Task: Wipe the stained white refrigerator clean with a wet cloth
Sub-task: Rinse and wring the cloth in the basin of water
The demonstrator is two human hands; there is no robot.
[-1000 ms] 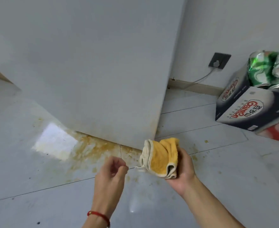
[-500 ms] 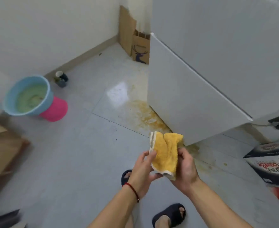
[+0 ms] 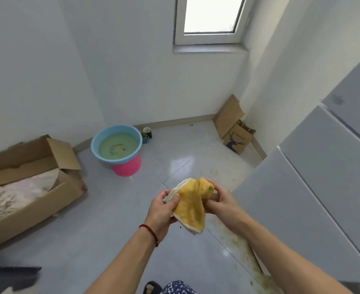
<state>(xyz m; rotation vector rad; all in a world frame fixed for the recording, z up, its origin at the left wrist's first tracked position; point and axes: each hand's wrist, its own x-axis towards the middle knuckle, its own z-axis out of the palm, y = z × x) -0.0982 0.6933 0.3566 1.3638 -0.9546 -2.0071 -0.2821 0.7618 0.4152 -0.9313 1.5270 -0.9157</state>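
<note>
Both hands, left hand (image 3: 161, 210) and right hand (image 3: 221, 203), fingers clamped on yellow cloth (image 3: 192, 205), left of refrigerator (image 3: 315, 177). Judged: wiping unfinished; a smudge remains on the door.

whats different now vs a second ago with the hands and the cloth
The left hand, free a second ago, has come in and taken hold of the yellow cloth. The view has swung from the refrigerator's stained foot toward the blue basin. The right hand still grips the cloth, in front of the refrigerator.
</note>
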